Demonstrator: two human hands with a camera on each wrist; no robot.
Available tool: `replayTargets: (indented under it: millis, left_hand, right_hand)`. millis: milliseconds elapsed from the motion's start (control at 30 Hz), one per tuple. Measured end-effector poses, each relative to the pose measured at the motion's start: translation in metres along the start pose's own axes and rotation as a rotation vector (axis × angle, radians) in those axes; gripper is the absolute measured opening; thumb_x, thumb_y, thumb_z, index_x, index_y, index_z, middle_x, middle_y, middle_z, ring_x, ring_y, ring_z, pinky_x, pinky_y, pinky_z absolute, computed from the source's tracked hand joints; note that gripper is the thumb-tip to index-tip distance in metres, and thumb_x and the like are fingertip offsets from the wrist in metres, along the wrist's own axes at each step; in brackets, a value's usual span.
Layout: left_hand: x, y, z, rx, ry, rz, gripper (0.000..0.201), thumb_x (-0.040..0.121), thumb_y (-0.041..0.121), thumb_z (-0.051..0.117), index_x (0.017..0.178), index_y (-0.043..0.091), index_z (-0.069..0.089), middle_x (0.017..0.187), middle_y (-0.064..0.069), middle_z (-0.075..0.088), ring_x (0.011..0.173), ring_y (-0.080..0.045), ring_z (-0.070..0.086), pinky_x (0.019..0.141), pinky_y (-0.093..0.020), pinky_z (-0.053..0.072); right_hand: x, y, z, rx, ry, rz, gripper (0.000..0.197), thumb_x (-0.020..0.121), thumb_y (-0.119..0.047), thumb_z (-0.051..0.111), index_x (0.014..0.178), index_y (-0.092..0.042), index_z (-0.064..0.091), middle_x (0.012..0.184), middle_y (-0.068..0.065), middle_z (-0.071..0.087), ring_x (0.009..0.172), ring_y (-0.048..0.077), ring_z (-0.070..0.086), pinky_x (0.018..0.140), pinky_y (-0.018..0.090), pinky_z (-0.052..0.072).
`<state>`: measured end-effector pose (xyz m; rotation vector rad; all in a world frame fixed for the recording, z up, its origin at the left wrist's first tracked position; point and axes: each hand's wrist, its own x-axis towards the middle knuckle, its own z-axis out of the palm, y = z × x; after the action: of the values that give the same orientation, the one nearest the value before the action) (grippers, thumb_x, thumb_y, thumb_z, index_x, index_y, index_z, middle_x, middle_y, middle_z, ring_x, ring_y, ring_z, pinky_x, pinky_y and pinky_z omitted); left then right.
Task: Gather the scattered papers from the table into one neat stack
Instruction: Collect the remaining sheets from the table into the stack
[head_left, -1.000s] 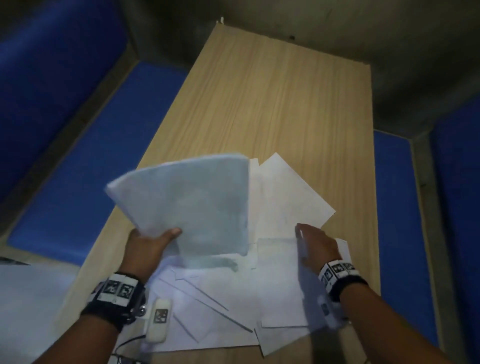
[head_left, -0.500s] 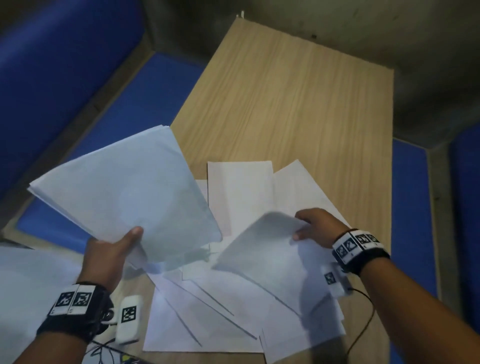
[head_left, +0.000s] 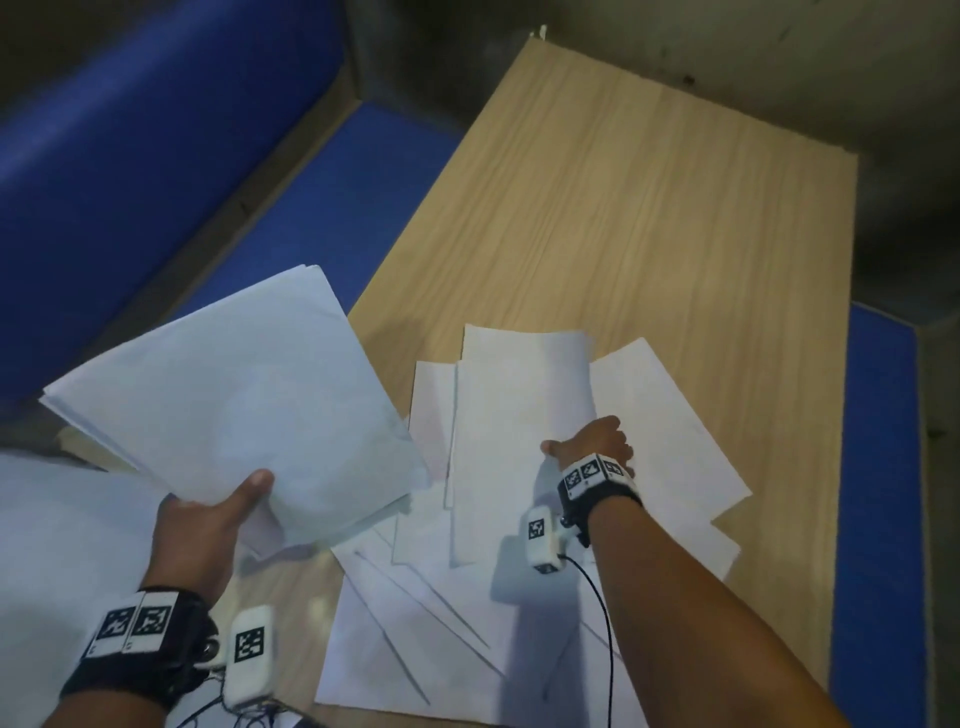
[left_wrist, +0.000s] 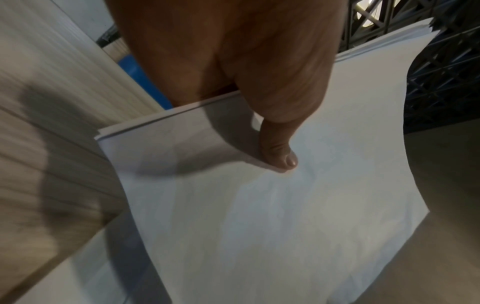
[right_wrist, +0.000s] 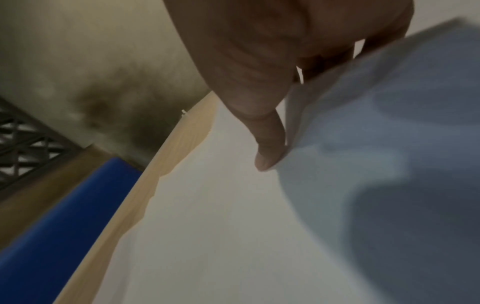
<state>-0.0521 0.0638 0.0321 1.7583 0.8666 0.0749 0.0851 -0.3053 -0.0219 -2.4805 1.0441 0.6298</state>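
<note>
The left hand (head_left: 200, 525) gripped the gathered stack (head_left: 228, 395) while the right hand (head_left: 592, 447) pinched a loose sheet (head_left: 519, 415); lifting it singly seemed wise.

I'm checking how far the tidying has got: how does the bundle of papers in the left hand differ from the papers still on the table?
The bundle is lifted clear of the table in the left hand, thumb on top; the loose sheets lie flat on the wood. The bundle's edges nearly line up; the loose sheets fan out, overlapping at different angles. The right hand is at the loose sheets, lifting one edge. Both are plain white paper.
</note>
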Motion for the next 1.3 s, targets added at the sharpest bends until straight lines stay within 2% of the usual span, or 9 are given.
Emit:
replayTargets:
  millis: [133, 267, 433, 500, 600, 733, 900, 1133, 1300]
  left_hand:
    - [-0.005, 0.004, -0.004, 0.069, -0.006, -0.033, 0.041, 0.091, 0.017, 0.075, 0.113, -0.016, 0.066, 0.107, -0.032, 0.069, 0.091, -0.026, 0.06, 0.086, -0.035, 0.041]
    - [-0.006, 0.007, -0.008, 0.06, 0.006, -0.062, 0.048, 0.09, 0.018, 0.076, 0.11, -0.023, 0.062, 0.099, -0.038, 0.068, 0.085, -0.033, 0.062, 0.081, -0.037, 0.041]
    - [-0.004, 0.008, -0.017, 0.07, 0.028, -0.072, 0.037, 0.091, 0.017, 0.075, 0.11, -0.014, 0.064, 0.111, -0.039, 0.066, 0.085, -0.027, 0.055, 0.083, -0.04, 0.042]
    - [0.0, 0.002, -0.022, 0.035, 0.033, -0.07, 0.036, 0.09, 0.019, 0.076, 0.107, -0.01, 0.067, 0.103, -0.034, 0.069, 0.086, -0.035, 0.062, 0.084, -0.037, 0.041]
    - [0.003, -0.004, -0.026, -0.014, 0.05, -0.066, 0.032, 0.087, 0.023, 0.079, 0.104, -0.003, 0.07, 0.099, -0.019, 0.072, 0.103, -0.042, 0.069, 0.092, -0.04, 0.046]
    - [-0.001, -0.002, -0.024, -0.011, 0.029, -0.042, 0.033, 0.089, 0.019, 0.078, 0.11, -0.005, 0.069, 0.103, -0.017, 0.071, 0.099, -0.03, 0.066, 0.093, -0.039, 0.044]
    - [-0.001, -0.006, -0.025, -0.005, 0.021, -0.039, 0.033, 0.088, 0.019, 0.079, 0.103, -0.008, 0.068, 0.094, -0.015, 0.069, 0.091, -0.027, 0.063, 0.087, -0.039, 0.044]
    - [-0.004, -0.011, -0.024, -0.004, 0.005, -0.014, 0.038, 0.087, 0.019, 0.079, 0.106, -0.012, 0.068, 0.094, -0.015, 0.069, 0.089, -0.027, 0.062, 0.087, -0.038, 0.044]
    - [-0.004, -0.015, -0.024, -0.009, -0.01, -0.011, 0.031, 0.086, 0.02, 0.08, 0.107, -0.001, 0.068, 0.097, -0.015, 0.069, 0.094, -0.029, 0.063, 0.091, -0.041, 0.045]
  right_hand:
    - [0.007, 0.007, 0.002, 0.037, 0.03, -0.084, 0.048, 0.069, -0.04, 0.082, 0.1, -0.007, 0.065, 0.107, 0.014, 0.066, 0.103, 0.035, 0.06, 0.086, 0.046, 0.052]
    - [0.004, 0.017, -0.017, 0.338, 0.021, -0.279, 0.017, 0.083, -0.017, 0.07, 0.087, -0.003, 0.06, 0.082, 0.013, 0.065, 0.074, 0.03, 0.062, 0.062, 0.03, 0.049]
    - [-0.019, 0.03, -0.041, 0.469, 0.006, -0.343, 0.025, 0.081, -0.025, 0.077, 0.087, -0.003, 0.066, 0.08, 0.01, 0.066, 0.071, 0.025, 0.058, 0.054, 0.023, 0.04]
    - [-0.028, 0.036, -0.032, 0.428, -0.002, -0.327, 0.03, 0.079, -0.028, 0.079, 0.088, -0.004, 0.065, 0.081, 0.01, 0.066, 0.074, 0.026, 0.06, 0.052, 0.022, 0.039]
    - [-0.042, 0.04, -0.004, 0.388, -0.067, -0.283, 0.032, 0.08, -0.03, 0.078, 0.094, -0.006, 0.063, 0.092, 0.011, 0.066, 0.085, 0.03, 0.065, 0.061, 0.027, 0.046]
    - [-0.054, 0.032, 0.027, 0.009, -0.041, -0.175, 0.073, 0.072, -0.052, 0.078, 0.123, -0.009, 0.048, 0.124, 0.013, 0.045, 0.117, 0.035, 0.049, 0.086, 0.045, 0.05]
    - [-0.054, 0.016, 0.034, 0.147, -0.09, -0.008, 0.087, 0.067, -0.031, 0.088, 0.129, -0.005, 0.033, 0.131, 0.018, 0.04, 0.118, 0.037, 0.054, 0.09, 0.044, 0.051]
    - [-0.058, 0.016, 0.042, 0.254, -0.1, -0.072, 0.018, 0.078, -0.008, 0.075, 0.082, 0.0, 0.06, 0.098, 0.021, 0.072, 0.077, 0.031, 0.066, 0.071, 0.034, 0.059]
    - [-0.066, 0.014, 0.047, 0.057, -0.035, -0.18, 0.02, 0.088, -0.013, 0.06, 0.106, -0.007, 0.061, 0.114, 0.013, 0.059, 0.105, 0.033, 0.058, 0.08, 0.033, 0.049]
